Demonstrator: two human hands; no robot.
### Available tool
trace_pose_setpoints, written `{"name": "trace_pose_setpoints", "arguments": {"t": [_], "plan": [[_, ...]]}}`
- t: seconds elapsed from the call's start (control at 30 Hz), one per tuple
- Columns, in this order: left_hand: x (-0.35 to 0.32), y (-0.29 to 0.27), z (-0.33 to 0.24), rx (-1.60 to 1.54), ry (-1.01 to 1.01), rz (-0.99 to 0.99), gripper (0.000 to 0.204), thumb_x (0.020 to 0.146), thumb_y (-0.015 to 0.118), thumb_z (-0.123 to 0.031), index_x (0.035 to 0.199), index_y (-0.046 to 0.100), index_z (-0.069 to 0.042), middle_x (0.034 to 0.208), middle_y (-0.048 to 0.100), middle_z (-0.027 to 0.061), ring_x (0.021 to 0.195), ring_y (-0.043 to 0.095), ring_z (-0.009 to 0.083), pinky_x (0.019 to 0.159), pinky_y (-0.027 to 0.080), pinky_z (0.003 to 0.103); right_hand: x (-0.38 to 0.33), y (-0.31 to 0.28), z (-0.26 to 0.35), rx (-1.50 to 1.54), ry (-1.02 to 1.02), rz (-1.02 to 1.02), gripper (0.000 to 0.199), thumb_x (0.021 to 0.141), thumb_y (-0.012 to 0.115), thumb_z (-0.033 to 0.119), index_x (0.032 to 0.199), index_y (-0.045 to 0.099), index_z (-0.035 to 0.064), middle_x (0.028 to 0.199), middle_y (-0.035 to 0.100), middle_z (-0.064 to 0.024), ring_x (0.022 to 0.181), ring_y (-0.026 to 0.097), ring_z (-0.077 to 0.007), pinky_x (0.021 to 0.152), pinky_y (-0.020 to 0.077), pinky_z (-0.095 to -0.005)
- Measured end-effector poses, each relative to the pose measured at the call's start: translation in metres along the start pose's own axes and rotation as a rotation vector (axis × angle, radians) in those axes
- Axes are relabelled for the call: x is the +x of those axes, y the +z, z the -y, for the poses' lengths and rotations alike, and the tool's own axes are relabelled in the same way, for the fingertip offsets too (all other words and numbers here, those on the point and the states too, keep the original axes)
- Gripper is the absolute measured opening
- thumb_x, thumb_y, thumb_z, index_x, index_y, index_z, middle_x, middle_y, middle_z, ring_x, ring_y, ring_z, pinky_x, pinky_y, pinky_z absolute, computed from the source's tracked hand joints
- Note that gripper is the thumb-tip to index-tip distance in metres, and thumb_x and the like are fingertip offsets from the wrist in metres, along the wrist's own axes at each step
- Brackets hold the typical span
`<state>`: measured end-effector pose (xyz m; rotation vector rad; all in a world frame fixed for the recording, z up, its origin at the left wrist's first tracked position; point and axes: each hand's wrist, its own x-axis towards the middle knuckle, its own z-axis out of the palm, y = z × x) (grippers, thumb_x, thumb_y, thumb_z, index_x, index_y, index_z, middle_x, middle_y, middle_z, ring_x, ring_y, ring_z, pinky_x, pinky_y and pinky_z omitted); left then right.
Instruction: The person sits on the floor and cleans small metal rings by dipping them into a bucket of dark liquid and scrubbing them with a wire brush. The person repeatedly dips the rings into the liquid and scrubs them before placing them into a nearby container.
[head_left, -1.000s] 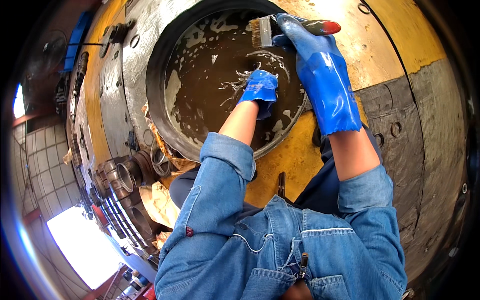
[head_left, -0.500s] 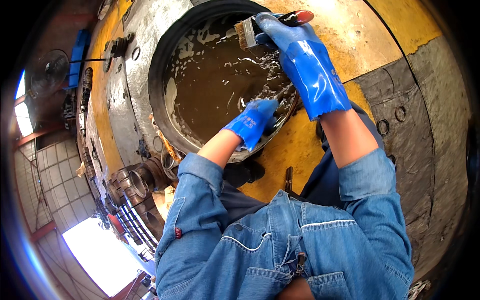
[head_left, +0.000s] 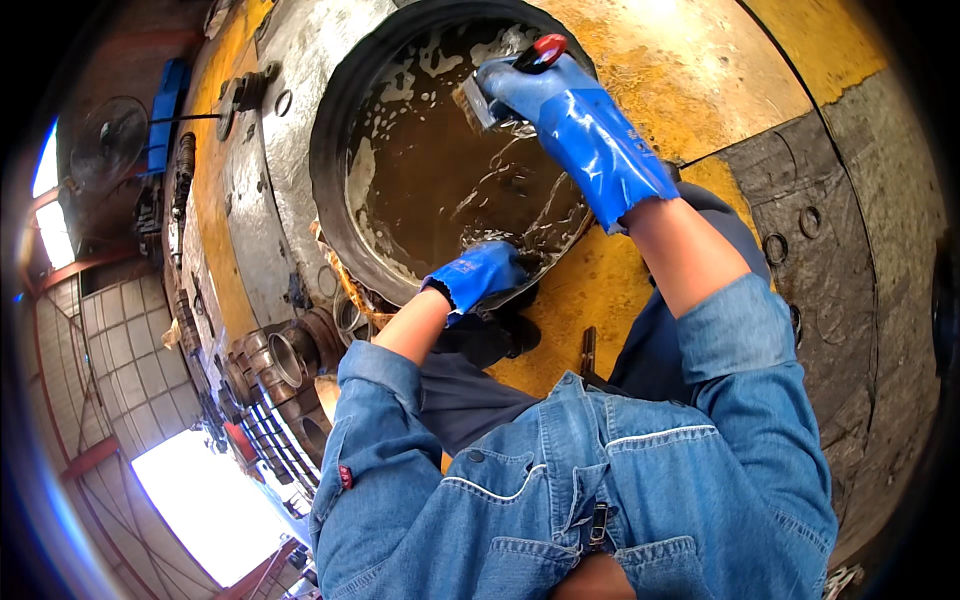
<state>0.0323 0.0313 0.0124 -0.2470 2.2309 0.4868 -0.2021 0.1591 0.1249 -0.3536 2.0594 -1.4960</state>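
Observation:
A round black tub [head_left: 333, 190] holds murky brown liquid [head_left: 430, 180] with patches of foam. Over its far right side, my right hand [head_left: 550, 95], in a long blue rubber glove, is closed around a paintbrush. The paintbrush [head_left: 541, 54] has a red and black handle, a metal band and brown bristles pointing left above the liquid. At the near rim my left hand [head_left: 478, 272], gloved in blue too, reaches down to the surface with its fingers curled. Ripples surround those fingertips, and whatever they grip is hidden by the glove and the liquid.
Metal rings [head_left: 776, 248] lie on the dark mat [head_left: 830, 290] to the right. Cylindrical metal parts [head_left: 287, 355] are gathered left of my left forearm. A disc on a rod [head_left: 228, 108] stands at the far left. Yellow-painted flooring [head_left: 640, 290] runs beside the tub.
My right hand has moved left with the paintbrush, farther in over the tub. My left hand has come nearer to me, toward the near rim. The view has shifted slightly.

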Motion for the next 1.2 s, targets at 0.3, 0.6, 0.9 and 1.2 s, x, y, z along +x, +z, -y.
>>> {"name": "trace_pose_setpoints", "arguments": {"t": [0.3, 0.6, 0.9, 1.2], "plan": [[-0.05, -0.018, 0.057, -1.099, 0.068, -0.427, 0.056, 0.109, 0.067, -0.042, 0.147, 0.067, -0.001, 0.135, 0.076, 0.0094, 0.127, 0.069, 0.0225, 0.111, 0.05, 0.039, -0.027, 0.053, -0.039, -0.349, -0.169, 0.355, 0.032, 0.093, 0.069, 0.038, 0.087, 0.076, 0.007, 0.077, 0.074, -0.0153, 0.072, 0.073, -0.0283, 0.074, 0.0584, -0.0425], [-0.052, 0.036, 0.06, -0.333, 0.372, -1.095, 0.032, 0.105, 0.06, -0.008, 0.133, 0.075, -0.001, 0.137, 0.075, 0.0172, 0.13, 0.069, 0.0284, 0.117, 0.052, 0.037, -0.087, 0.065, -0.097, -0.624, -0.526, 0.518, 0.029, 0.093, 0.073, 0.039, 0.098, 0.078, 0.011, 0.099, 0.077, -0.0209, 0.094, 0.074, -0.0423, 0.084, 0.0601, -0.049], [-0.054, 0.015, -0.014, -0.737, -0.401, -0.866, 0.044, 0.101, 0.063, -0.044, 0.128, 0.078, -0.012, 0.131, 0.076, 0.0182, 0.122, 0.071, 0.041, 0.105, 0.057, 0.05, -0.121, 0.072, -0.089, -0.485, -0.443, 0.615, 0.041, 0.101, 0.073, 0.043, 0.117, 0.081, 0.0065, 0.093, 0.08, -0.0128, 0.069, 0.076, -0.0168, 0.068, 0.0605, -0.0347], [0.011, 0.047, 0.007, 0.318, -0.323, -0.891, 0.004, 0.073, 0.079, -0.019, 0.071, 0.081, -0.023, 0.072, 0.076, 0.0084, 0.068, 0.074, 0.0274, 0.052, 0.055, 0.043, -0.081, 0.079, -0.121, -0.613, -0.382, 0.754, 0.03, 0.104, 0.075, 0.029, 0.123, 0.081, 0.0068, 0.109, 0.083, -0.0138, 0.103, 0.079, -0.0248, 0.095, 0.0592, -0.0374]]}}
